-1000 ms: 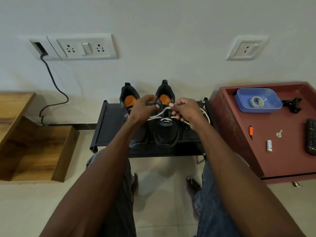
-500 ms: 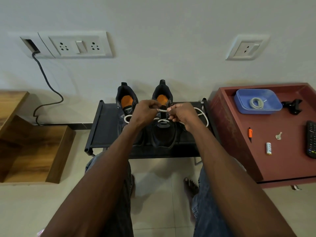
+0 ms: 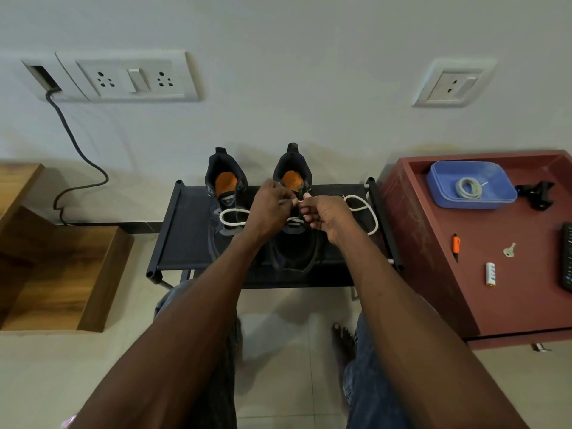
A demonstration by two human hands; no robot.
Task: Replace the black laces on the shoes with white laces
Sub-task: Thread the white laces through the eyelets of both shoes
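Observation:
Two black shoes with orange insoles stand side by side on a low black rack (image 3: pixel 182 239): the left shoe (image 3: pixel 224 184) and the right shoe (image 3: pixel 294 252). A white lace (image 3: pixel 363 209) runs through the right shoe's eyelets; one loop lies out to the right, another loop crosses the left shoe. My left hand (image 3: pixel 269 210) and my right hand (image 3: pixel 325 215) meet over the right shoe's upper eyelets, each pinching the white lace near its end. The hands hide the shoe's tongue.
A red-brown table (image 3: pixel 433 243) stands at the right with a blue tray (image 3: pixel 439 193) holding a coiled grey cord, an orange pen, a key, a battery, a black clip and a remote. Wooden steps (image 3: pixel 62 274) lie left. A cable hangs from the wall socket.
The hands have drawn closer together and moved slightly up the right shoe; the lace's slack now lies in a loop across the left shoe. The view shifted a little.

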